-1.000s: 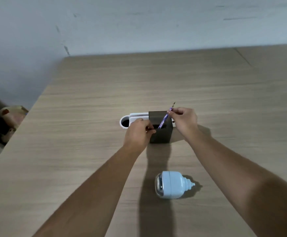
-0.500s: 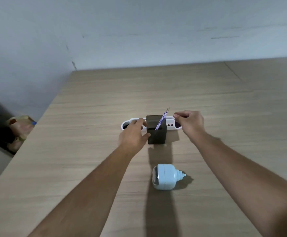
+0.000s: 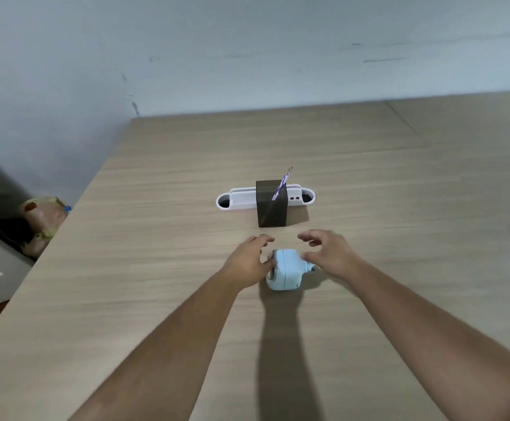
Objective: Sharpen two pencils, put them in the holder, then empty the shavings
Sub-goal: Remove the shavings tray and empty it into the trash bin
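Note:
A dark square pencil holder (image 3: pixel 271 208) stands mid-table with a purple patterned pencil (image 3: pixel 281 187) leaning out of it, tip up. Nearer me, a light blue sharpener (image 3: pixel 285 270) lies on its side, nozzle to the right. My left hand (image 3: pixel 250 259) is at its left end, thumb touching or nearly touching it, fingers spread. My right hand (image 3: pixel 329 254) hovers over its right end with fingers apart. Neither hand grips it. Both hands are blurred. I see only one pencil.
A white oblong tray (image 3: pixel 238 201) with round end wells sits behind the holder. The wooden table (image 3: pixel 126 284) meets a pale wall at the back; its left edge drops off, with a plastic bag and bottle (image 3: pixel 46 220) on the floor there.
Both hands let go at the holder and drew back toward me, now at the sharpener. The pencil stays standing in the holder. The camera view shifted.

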`<state>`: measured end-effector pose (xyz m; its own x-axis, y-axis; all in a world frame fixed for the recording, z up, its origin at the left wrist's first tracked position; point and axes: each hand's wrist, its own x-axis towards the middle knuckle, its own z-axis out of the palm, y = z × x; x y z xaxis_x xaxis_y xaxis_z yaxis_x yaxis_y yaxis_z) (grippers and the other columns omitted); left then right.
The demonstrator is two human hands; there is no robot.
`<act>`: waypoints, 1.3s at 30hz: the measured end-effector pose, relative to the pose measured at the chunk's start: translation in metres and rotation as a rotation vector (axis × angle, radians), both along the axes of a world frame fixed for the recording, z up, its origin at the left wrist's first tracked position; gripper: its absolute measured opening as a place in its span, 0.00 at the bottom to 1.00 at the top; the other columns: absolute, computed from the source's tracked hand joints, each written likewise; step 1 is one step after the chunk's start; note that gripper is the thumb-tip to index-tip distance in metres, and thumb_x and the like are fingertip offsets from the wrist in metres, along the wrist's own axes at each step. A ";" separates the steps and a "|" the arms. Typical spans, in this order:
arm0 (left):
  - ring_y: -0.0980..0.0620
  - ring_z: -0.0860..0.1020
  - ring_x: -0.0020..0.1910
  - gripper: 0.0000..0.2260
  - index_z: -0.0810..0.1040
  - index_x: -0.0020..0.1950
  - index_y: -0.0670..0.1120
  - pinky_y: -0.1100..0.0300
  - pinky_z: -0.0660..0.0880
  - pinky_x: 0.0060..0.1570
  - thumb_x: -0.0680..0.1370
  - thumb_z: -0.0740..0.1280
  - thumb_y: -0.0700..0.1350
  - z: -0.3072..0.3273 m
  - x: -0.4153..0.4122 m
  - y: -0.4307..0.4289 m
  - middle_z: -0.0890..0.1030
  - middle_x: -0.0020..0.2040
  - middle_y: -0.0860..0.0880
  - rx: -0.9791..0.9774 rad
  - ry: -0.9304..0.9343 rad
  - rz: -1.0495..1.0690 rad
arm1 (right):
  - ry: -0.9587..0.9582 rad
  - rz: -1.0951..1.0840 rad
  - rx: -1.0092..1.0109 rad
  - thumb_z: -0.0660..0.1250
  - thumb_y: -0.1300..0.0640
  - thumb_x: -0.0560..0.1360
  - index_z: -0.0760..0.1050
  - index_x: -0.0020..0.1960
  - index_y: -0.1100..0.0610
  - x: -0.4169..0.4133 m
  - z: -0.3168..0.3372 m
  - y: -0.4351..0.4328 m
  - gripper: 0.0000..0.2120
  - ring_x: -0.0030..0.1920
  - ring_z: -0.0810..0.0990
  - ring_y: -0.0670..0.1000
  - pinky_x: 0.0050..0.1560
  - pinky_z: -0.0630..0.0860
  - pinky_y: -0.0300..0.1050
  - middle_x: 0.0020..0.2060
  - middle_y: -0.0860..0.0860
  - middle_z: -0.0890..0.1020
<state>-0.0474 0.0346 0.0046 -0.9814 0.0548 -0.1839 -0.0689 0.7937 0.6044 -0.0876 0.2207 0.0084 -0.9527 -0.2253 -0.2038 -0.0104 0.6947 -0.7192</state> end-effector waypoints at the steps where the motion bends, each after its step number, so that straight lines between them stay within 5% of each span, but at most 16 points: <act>1: 0.49 0.75 0.60 0.20 0.70 0.68 0.52 0.59 0.70 0.61 0.76 0.66 0.43 0.000 0.001 0.001 0.75 0.64 0.48 0.008 0.018 -0.020 | 0.015 -0.051 -0.008 0.70 0.63 0.67 0.79 0.53 0.53 0.005 -0.007 0.005 0.15 0.47 0.78 0.47 0.48 0.72 0.35 0.48 0.48 0.81; 4: 0.50 0.74 0.63 0.22 0.73 0.67 0.49 0.65 0.66 0.62 0.73 0.67 0.40 0.004 0.003 0.008 0.75 0.65 0.48 -0.028 0.047 -0.098 | 0.011 -0.216 -0.043 0.67 0.65 0.67 0.76 0.37 0.51 0.024 -0.030 0.016 0.09 0.37 0.77 0.48 0.32 0.69 0.30 0.34 0.49 0.80; 6: 0.49 0.74 0.63 0.24 0.74 0.67 0.47 0.62 0.67 0.64 0.71 0.70 0.44 0.003 0.004 0.014 0.76 0.65 0.48 -0.081 0.046 -0.123 | -0.046 -0.211 -0.009 0.67 0.64 0.67 0.77 0.36 0.52 0.036 -0.049 0.019 0.08 0.37 0.78 0.50 0.32 0.69 0.33 0.32 0.49 0.80; 11: 0.47 0.75 0.62 0.29 0.74 0.66 0.46 0.58 0.69 0.64 0.66 0.77 0.46 -0.002 0.000 0.020 0.77 0.64 0.46 -0.078 0.055 -0.077 | -0.113 -0.177 -0.003 0.71 0.59 0.67 0.80 0.52 0.55 0.047 -0.072 0.017 0.14 0.44 0.80 0.51 0.45 0.71 0.38 0.39 0.51 0.81; 17: 0.48 0.75 0.61 0.29 0.75 0.66 0.45 0.56 0.71 0.64 0.66 0.78 0.43 0.006 -0.009 0.018 0.78 0.63 0.46 -0.090 0.006 -0.100 | -0.114 -0.081 0.042 0.69 0.61 0.66 0.79 0.50 0.52 0.023 -0.073 0.009 0.13 0.49 0.80 0.56 0.48 0.75 0.46 0.47 0.54 0.83; 19: 0.49 0.75 0.61 0.29 0.75 0.65 0.45 0.57 0.70 0.64 0.65 0.78 0.42 0.006 -0.010 0.018 0.78 0.63 0.47 -0.076 0.001 -0.093 | -0.123 -0.105 -0.062 0.68 0.65 0.66 0.79 0.47 0.47 0.020 -0.072 0.009 0.15 0.47 0.79 0.54 0.47 0.74 0.45 0.45 0.53 0.82; 23: 0.49 0.75 0.62 0.30 0.75 0.66 0.46 0.58 0.70 0.63 0.65 0.78 0.41 0.005 -0.009 0.018 0.78 0.64 0.48 -0.064 -0.004 -0.070 | -0.246 -0.172 -0.363 0.63 0.70 0.69 0.68 0.68 0.49 0.012 -0.065 0.007 0.31 0.41 0.76 0.50 0.43 0.74 0.44 0.47 0.53 0.78; 26: 0.49 0.75 0.62 0.30 0.74 0.66 0.47 0.57 0.70 0.63 0.65 0.78 0.42 0.005 -0.008 0.019 0.78 0.64 0.48 -0.075 0.000 -0.070 | -0.194 -0.072 -0.219 0.65 0.66 0.66 0.74 0.61 0.45 0.011 -0.068 0.009 0.27 0.41 0.77 0.50 0.44 0.75 0.48 0.42 0.49 0.81; 29: 0.49 0.75 0.61 0.30 0.74 0.66 0.47 0.56 0.70 0.63 0.65 0.78 0.43 0.004 -0.008 0.019 0.78 0.64 0.48 -0.086 0.005 -0.066 | -0.172 -0.044 0.081 0.73 0.53 0.63 0.78 0.50 0.51 0.022 -0.072 0.010 0.16 0.50 0.77 0.53 0.56 0.73 0.52 0.42 0.48 0.78; 31: 0.49 0.75 0.61 0.30 0.74 0.66 0.47 0.55 0.71 0.64 0.65 0.78 0.43 0.004 -0.009 0.018 0.78 0.64 0.48 -0.086 0.002 -0.064 | -0.127 -0.002 0.247 0.75 0.44 0.61 0.77 0.53 0.54 0.024 -0.073 0.006 0.25 0.56 0.72 0.54 0.62 0.67 0.53 0.50 0.51 0.74; 39: 0.50 0.75 0.60 0.29 0.76 0.64 0.48 0.59 0.70 0.60 0.64 0.79 0.43 0.001 -0.010 0.016 0.79 0.62 0.48 -0.058 0.015 -0.049 | -0.097 -0.054 0.158 0.78 0.45 0.58 0.73 0.58 0.59 0.020 -0.066 -0.005 0.34 0.62 0.68 0.56 0.63 0.60 0.51 0.56 0.55 0.74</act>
